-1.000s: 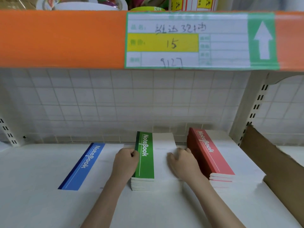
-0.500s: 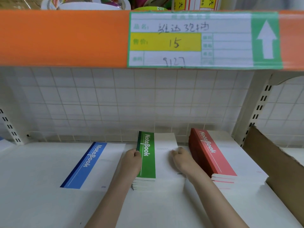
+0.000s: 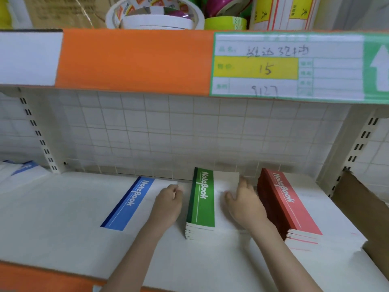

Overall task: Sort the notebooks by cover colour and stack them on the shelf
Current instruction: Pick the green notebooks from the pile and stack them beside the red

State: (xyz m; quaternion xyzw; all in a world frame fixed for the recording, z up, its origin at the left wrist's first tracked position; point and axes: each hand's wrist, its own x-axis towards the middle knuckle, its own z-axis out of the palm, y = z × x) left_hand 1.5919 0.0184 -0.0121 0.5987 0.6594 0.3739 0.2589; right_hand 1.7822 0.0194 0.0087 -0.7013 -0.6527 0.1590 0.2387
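— On the white shelf (image 3: pixel 63 224), what lies where?

— Three lots of notebooks in a row. Green stack (image 3: pixel 201 202) at centre, several books deep, "NoteBook" printed along its green band. Red stack (image 3: pixel 290 205) to its right, taller, near the back wall. Blue notebook (image 3: pixel 128 204) to the left, lying flat and angled, apparently a single book or a very thin pile. All three rest on the shelf surface, apart from one another.

— Hands?

— Left hand (image 3: pixel 168 204) sits in the gap between the blue notebook and the green stack, fingers curled in, knuckles beside the green stack's left edge. Cannot tell whether it actually grips anything. Right hand (image 3: pixel 245 202) rests on the white part of the green stack's top cover, fingers loosely spread and fairly straight, fingertips reaching toward the back edge; its outer side is just beside the red stack.

— Surroundings?

— Tiled wall (image 3: pixel 168 133) behind. Orange shelf edge (image 3: pixel 134 60) overhead with a handwritten price label (image 3: pixel 288 66) showing "15". Tape rolls (image 3: pixel 154 15) on that upper shelf. Brown cardboard (image 3: pixel 362 209) at far right. Another blue-printed item (image 3: pixel 23 167) at far left, blurred.
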